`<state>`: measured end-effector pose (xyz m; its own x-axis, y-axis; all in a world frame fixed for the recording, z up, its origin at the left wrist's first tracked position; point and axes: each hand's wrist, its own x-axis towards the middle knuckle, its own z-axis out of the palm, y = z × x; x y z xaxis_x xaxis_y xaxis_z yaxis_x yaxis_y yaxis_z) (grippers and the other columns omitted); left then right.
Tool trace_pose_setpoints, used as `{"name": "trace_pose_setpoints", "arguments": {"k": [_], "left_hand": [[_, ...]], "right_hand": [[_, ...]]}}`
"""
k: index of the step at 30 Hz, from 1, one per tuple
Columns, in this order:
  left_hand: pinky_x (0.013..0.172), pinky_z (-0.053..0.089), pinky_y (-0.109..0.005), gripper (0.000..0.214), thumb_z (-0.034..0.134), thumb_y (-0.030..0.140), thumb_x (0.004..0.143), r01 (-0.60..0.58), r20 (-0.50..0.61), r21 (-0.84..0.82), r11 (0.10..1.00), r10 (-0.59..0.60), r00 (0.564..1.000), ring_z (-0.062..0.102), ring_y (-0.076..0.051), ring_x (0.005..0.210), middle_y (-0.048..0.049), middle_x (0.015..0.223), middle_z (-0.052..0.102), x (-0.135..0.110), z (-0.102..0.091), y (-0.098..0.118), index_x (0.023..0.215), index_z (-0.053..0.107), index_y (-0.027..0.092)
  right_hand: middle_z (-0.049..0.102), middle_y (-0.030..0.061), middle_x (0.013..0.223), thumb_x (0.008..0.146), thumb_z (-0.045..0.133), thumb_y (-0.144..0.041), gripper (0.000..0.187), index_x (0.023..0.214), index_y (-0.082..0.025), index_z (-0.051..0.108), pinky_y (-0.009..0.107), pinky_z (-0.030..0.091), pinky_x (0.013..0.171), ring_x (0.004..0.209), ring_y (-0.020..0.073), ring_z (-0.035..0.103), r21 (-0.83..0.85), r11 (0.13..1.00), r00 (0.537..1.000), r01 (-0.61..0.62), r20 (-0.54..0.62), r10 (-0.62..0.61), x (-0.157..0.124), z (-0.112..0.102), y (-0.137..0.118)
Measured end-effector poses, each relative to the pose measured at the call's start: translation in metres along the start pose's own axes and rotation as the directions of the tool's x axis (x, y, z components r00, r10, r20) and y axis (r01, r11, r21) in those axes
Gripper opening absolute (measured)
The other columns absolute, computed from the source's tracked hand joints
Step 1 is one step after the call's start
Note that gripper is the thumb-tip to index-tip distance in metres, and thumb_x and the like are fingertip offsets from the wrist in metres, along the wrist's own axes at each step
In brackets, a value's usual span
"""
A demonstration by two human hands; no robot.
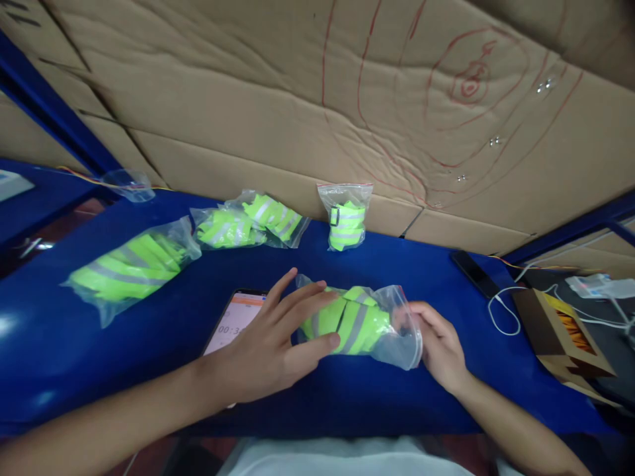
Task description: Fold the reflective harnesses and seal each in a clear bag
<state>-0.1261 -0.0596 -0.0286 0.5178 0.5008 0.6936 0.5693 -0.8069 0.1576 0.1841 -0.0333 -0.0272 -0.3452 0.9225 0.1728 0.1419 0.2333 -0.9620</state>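
Observation:
A clear zip bag (354, 324) with a folded neon-yellow reflective strap inside lies in front of me on the blue table. My left hand (278, 334) reaches over its left end, fingers spread, the tips on or just above the plastic. At the bag's right end, my right hand (439, 340) pinches the plastic by the zip edge, with some fingertips behind or inside the film. A phone (231, 320) showing a timer lies partly hidden under my left hand and forearm.
Similar filled bags lie at the left (133, 268) and back (248, 221); another bag (346, 221) leans on the cardboard wall (248, 99). A dark phone (473, 272), white cable (516, 320) and open cardboard box (555, 337) are at the right. A clear cup (129, 185) sits back left.

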Motion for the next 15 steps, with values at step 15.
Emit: {"name": "trace_pose_setpoints", "arguments": {"k": [15], "left_hand": [[0.114,0.052,-0.066,0.062,0.066,-0.001,0.088,-0.011,0.167,-0.016,1.0,0.013,0.986,0.052,-0.035,0.145,-0.0175,0.15,0.053,-0.009,0.007,-0.005,0.142,0.051,0.026]], "right_hand": [[0.075,-0.0044,0.08,0.077,0.094,-0.028,0.031,0.103,-0.029,0.078,0.017,0.055,0.067,0.069,0.01,0.069,-0.139,0.984,0.994,0.111,0.016,-0.109,0.008,0.01,0.01]]}}
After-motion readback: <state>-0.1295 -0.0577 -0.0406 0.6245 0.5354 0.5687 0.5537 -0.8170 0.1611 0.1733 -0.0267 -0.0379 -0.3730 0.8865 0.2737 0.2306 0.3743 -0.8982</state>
